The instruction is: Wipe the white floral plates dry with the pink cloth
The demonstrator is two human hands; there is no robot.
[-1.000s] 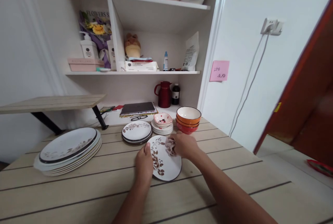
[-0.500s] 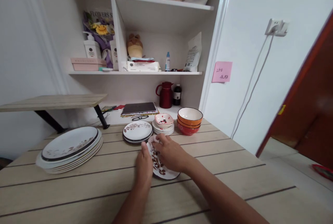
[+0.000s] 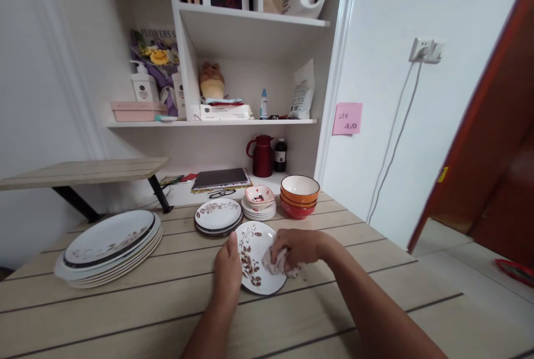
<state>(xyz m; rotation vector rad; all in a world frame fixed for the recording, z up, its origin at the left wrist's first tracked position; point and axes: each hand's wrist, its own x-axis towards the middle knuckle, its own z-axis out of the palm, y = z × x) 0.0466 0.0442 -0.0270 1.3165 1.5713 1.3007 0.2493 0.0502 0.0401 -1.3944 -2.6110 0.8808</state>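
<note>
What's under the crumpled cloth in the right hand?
The right side of the white plate. Brown flowers show left of the cloth; the patch beneath the cloth and right hand is covered, so any pattern there can't be seen.

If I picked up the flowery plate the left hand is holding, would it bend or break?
The plate looks stiff: its rim curves evenly where the left hand holds it. Its smooth white face suggests ceramic, so it could be slippery and might crack if dropped.
</note>
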